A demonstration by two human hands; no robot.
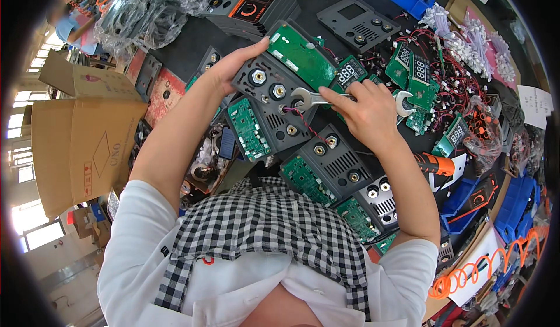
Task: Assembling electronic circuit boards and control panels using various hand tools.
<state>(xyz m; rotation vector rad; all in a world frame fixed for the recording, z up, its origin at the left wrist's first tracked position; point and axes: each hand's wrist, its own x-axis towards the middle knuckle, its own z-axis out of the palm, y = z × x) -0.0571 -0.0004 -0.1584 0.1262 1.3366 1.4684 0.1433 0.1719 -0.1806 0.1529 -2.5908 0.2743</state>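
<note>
My right grip (368, 112) clenches a silver steel wrench (315, 99), my left grip (234, 66) a rectangular dark-grey panel (268, 83); a wrench slip could snag the thin red wires (308, 127).

A diamond sign (101, 155) and lettering (116, 154) mark the cardboard box (55, 146); digits (420, 69) mark a display (420, 77).

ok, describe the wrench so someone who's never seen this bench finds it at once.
From the checked apron, go up to the dark grey panel the left hand grips. By that panel's lower edge, the right hand holds the wrench, an open end showing on either side. It's a long, bare silver tool, unlike the green circuit boards around it.
</note>
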